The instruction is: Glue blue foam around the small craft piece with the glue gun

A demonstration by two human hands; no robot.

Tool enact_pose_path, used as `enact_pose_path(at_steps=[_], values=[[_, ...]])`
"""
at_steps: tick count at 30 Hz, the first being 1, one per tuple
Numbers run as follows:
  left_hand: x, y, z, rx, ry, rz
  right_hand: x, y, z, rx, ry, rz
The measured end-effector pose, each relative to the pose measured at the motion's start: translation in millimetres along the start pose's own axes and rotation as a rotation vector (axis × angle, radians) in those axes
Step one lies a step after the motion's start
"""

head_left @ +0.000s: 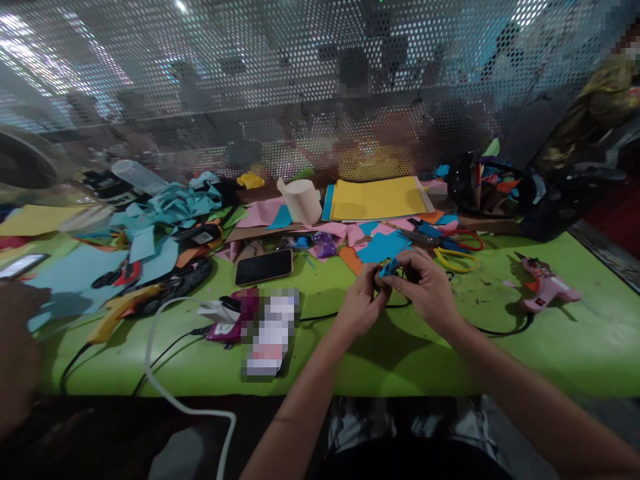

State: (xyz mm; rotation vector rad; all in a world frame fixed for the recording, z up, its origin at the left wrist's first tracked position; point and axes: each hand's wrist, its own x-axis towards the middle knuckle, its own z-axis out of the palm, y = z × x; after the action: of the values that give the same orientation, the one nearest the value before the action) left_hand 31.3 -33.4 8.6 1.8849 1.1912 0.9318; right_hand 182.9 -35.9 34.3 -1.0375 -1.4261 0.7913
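Worktop green, front edge nearest the wearer. White cable hangs over that edge, left of centre. Phone with lit screen lies just inside it; purple power block beside, white plug in it. At the left edge, a co-worker's arm, blurred.

Left hand and right hand meet over the worktop, right of its middle. Small piece of blue paper between them, raised off the surface: left fingers pinching it from one side, right thumb and fingers gripping it from the other. Its exact fold partly hidden by fingers.

Toward the right edge, pink glue gun, cord trailing back to the left. Toward the left edge, yellow glue gun; red-handled scissors just behind. Dark-screened phone mid-worktop. Yellow scissor handles beyond the right hand.

Back edge: pale teal scraps heaped left, white paper roll upright, yellow sheets stacked beside it. Perforated metal screen behind everything.
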Motion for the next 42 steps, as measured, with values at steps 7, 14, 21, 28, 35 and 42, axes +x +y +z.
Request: enact_pose_path(at_steps=[7,14,21,28,35,42], values=[[0,0,0,0.012,-0.016,-0.025,0,4,-1,0.046,-0.056,0.09],[0,-1,0,-0.009,-0.016,-0.041,-1,6,0,0.035,-0.058,0.015],[-2,-7,-7,-0.241,-0.082,-0.008,2,4,-4,-0.065,-0.085,-0.044],[-2,-10,-6,-0.292,-0.04,-0.091,3,7,-3,-0.135,-0.132,-0.131],[-1,-10,-4,-0.308,-0.023,-0.091,2,9,-3,-0.173,-0.117,-0.158],[0,-8,-5,-0.302,-0.011,-0.109,2,6,-4,-0.147,-0.138,-0.09]])
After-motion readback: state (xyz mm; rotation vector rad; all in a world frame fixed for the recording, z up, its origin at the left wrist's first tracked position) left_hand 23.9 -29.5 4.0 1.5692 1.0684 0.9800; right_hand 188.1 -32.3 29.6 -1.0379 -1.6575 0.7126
